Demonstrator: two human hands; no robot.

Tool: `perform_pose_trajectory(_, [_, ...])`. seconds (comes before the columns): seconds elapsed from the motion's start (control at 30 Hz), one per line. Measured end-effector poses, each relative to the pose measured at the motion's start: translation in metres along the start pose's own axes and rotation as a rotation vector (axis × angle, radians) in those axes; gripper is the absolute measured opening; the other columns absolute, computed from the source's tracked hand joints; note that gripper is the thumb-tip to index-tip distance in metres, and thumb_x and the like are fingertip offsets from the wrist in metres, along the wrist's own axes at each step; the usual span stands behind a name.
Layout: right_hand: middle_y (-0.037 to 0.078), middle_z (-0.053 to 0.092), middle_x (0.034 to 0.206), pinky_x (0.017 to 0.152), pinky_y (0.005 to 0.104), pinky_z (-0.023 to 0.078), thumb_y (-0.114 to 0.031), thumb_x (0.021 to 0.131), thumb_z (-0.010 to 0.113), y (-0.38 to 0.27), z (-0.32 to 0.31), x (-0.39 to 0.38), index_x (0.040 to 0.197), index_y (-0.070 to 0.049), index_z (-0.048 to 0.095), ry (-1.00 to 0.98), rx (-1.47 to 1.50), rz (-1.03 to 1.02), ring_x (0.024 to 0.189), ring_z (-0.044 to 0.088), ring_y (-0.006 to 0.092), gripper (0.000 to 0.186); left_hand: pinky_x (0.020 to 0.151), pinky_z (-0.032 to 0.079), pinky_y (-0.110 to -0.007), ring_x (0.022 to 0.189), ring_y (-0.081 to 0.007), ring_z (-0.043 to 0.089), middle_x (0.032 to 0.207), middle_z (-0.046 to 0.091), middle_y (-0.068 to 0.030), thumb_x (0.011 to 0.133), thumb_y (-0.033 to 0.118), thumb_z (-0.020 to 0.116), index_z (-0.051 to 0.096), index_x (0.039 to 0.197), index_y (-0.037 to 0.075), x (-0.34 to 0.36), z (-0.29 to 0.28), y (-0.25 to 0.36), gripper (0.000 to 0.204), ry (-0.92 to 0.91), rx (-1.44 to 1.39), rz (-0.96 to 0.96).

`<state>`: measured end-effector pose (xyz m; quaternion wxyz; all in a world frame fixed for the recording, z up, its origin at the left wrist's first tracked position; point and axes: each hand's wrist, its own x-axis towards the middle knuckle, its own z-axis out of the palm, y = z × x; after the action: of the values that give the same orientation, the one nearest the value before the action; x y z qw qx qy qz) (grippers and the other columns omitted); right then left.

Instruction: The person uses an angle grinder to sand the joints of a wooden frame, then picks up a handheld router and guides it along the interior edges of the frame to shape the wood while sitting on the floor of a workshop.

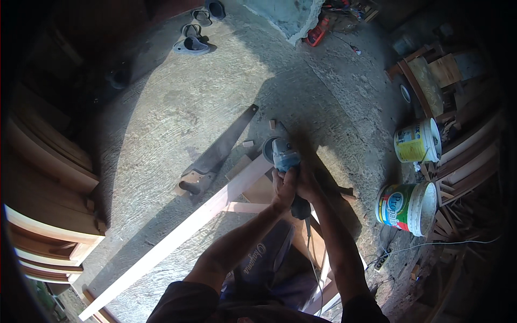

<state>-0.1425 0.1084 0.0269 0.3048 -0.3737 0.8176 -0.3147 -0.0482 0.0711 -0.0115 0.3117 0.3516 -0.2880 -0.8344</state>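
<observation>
My left hand [284, 188] and my right hand [306, 187] are both closed around a blue angle grinder [285, 153]. Its round disc [267, 148] is at the upper end of a pale wooden length [183, 226], which runs diagonally to the lower left and joins a crosspiece [245, 206]. A power cord [308, 237] hangs from the grinder between my forearms. A handsaw [221, 151] lies on the concrete left of the grinder, near two small wood offcuts [248, 144].
Two white plastic buckets [417, 140] stand at the right, before stacked wooden parts [466, 161]. Curved wooden pieces [54, 231] line the left side. Several sandals [191, 45] and a red tool [318, 33] lie at the back. A cable [447, 242] crosses the lower right.
</observation>
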Motion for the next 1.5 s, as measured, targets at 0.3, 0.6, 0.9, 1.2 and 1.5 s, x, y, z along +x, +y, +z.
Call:
perform_pose_trajectory(0.3, [0.024,0.066,0.120,0.093,0.0433,0.052,-0.044,0.082,0.083,0.007,-0.013,0.020,0.138,0.003,0.043,0.020,0.138,0.092,0.112,0.066,0.0331,0.083,0.087,0.050,-0.034,0.102,-0.0195,0.058,0.109,0.060,-0.0132,0.093,0.035,0.063,0.050,0.123,-0.004,0.029,0.012,0.008,0.052,-0.186,0.085,-0.086])
perform_pose_trajectory(0.6, [0.019,0.066,0.117,0.092,0.0404,0.052,-0.041,0.084,0.083,-0.011,-0.003,0.006,0.135,0.003,0.047,0.006,0.210,-0.007,0.106,0.065,0.0263,0.077,0.082,0.052,-0.032,0.095,-0.0177,0.060,0.106,0.062,-0.0122,0.095,0.036,0.062,0.050,0.123,-0.004,0.010,0.009,0.010,0.051,0.002,0.067,-0.032])
perform_pose_trajectory(0.9, [0.024,0.067,0.118,0.094,0.0419,0.052,-0.041,0.085,0.082,-0.001,-0.011,0.012,0.139,0.003,0.044,0.078,0.154,-0.002,0.112,0.067,0.0305,0.079,0.081,0.052,-0.031,0.093,-0.0164,0.061,0.101,0.063,-0.0094,0.094,0.033,0.062,0.057,0.115,-0.004,0.016,0.023,0.016,0.042,-0.065,0.003,-0.055])
perform_pose_trajectory(1.2, [0.024,0.067,0.121,0.095,0.0423,0.051,-0.042,0.084,0.081,-0.002,-0.015,0.013,0.140,0.000,0.045,0.081,0.157,0.052,0.114,0.066,0.0303,0.079,0.086,0.051,-0.035,0.100,-0.0202,0.060,0.109,0.061,-0.0138,0.091,0.040,0.064,0.050,0.123,-0.005,0.031,0.018,-0.002,0.057,-0.047,0.131,-0.133])
perform_pose_trajectory(1.5, [0.035,0.062,0.125,0.096,0.0544,0.050,-0.049,0.085,0.076,-0.026,0.028,-0.045,0.148,-0.002,0.031,-0.181,-0.018,0.109,0.117,0.061,0.0513,0.090,0.095,0.050,-0.036,0.109,-0.0199,0.058,0.121,0.057,-0.0129,0.099,0.033,0.059,0.045,0.132,0.003,-0.050,-0.043,-0.004,0.046,0.092,-0.024,-0.011])
